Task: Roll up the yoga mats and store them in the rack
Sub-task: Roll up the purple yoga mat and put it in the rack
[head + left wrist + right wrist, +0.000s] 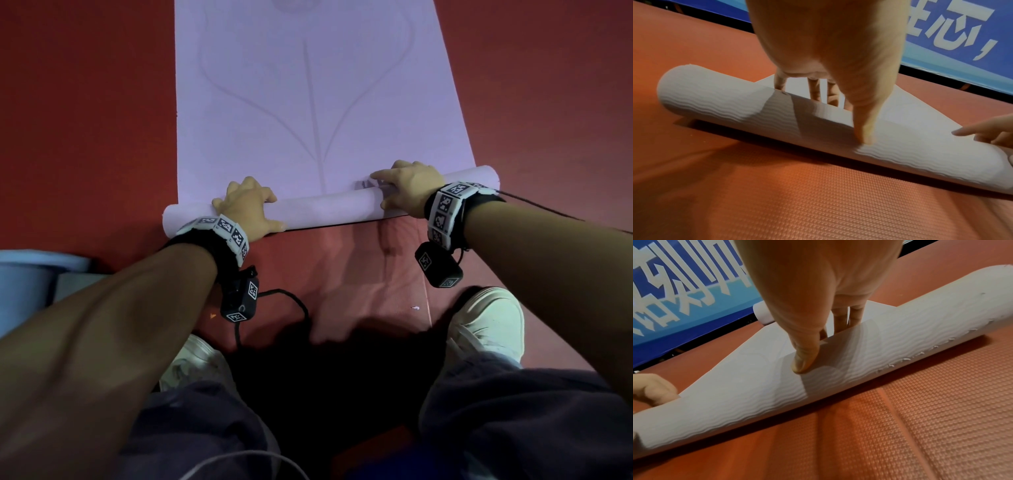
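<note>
A lilac yoga mat [308,85] lies flat on the red floor and stretches away from me. Its near end is wound into a thin roll [325,205] lying across in front of my feet. My left hand [248,207] grips the roll near its left end, fingers over the far side and thumb [865,129] pressed on the near side of the roll [715,100]. My right hand [404,192] holds the roll towards its right end in the same way, with its thumb [803,360] on the ribbed roll [920,331]. No rack is in view.
Red textured floor mats [342,274] with a seam [426,301] lie under me. My white shoes [486,322] stand just behind the roll. A pale blue container [27,281] sits at the left. A blue banner [962,32] runs along the far floor edge, with a pale cylinder end [762,314] below it.
</note>
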